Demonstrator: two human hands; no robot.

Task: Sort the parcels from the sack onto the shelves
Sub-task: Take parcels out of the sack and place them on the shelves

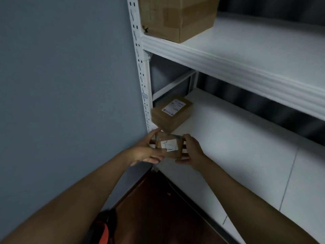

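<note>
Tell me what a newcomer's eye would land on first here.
First, both hands, left hand and right hand, holding a small brown cardboard parcel with a white label at the lower white shelf's front left corner. Just behind sits a labelled brown cardboard box; a larger taped cardboard carton stands on the upper white shelf.

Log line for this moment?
step: placing | held: small parcel | left hand: grips | right hand: grips | over: lower shelf front corner | already there: labelled box
</note>
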